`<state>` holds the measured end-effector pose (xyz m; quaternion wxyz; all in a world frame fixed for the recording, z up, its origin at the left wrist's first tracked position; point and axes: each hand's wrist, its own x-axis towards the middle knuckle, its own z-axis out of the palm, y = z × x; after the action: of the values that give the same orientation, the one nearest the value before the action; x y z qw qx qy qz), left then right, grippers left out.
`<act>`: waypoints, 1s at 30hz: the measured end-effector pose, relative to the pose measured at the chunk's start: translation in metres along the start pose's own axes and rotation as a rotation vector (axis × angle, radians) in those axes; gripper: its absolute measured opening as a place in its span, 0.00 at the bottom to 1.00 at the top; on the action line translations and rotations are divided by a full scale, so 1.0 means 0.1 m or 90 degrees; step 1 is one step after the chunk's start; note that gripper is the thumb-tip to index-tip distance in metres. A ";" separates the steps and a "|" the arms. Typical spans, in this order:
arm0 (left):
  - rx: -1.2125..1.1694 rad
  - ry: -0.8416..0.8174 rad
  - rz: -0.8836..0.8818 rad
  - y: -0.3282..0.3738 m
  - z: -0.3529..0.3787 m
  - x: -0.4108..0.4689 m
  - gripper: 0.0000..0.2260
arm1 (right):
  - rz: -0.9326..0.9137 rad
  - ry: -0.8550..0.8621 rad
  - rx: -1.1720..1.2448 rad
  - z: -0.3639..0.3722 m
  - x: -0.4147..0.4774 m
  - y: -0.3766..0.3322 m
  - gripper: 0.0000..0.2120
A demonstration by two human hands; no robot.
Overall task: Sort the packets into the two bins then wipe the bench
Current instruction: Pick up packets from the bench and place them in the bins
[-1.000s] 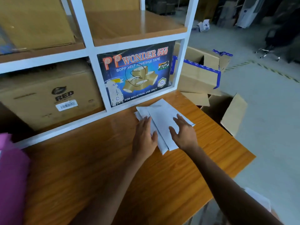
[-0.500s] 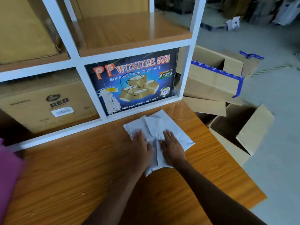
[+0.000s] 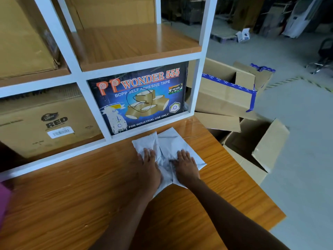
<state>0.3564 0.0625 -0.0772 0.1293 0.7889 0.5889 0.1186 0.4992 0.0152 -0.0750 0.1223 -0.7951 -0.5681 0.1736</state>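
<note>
Though overlapping nearside, packets (image 3: 172,140) splay toward shelf (image 3: 72,156).

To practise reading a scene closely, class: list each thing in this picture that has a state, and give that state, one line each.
packets: crumpled, lying on the bench.
left hand: flat, pressing on the packets.
right hand: flat, pressing on the packets.
tape box: upright in the shelf.
blue-taped floor box: open.
floor box beside the bench: open, flaps up.
</note>
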 end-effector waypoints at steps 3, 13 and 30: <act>0.011 0.024 0.017 -0.14 -0.06 0.00 0.23 | 0.000 -0.017 0.046 0.00 -0.04 -0.13 0.29; -0.119 0.142 0.108 -0.69 -0.71 -0.19 0.21 | -0.031 0.162 0.163 -0.23 -0.47 -0.88 0.25; -0.204 0.286 0.147 -1.94 -1.82 -1.88 0.22 | -0.165 0.341 0.264 0.08 -2.30 -2.20 0.26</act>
<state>0.0686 -0.0533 0.0201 0.1044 0.7743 0.4827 0.3958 0.2384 -0.1309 0.0358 0.4463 -0.6923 -0.5645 0.0533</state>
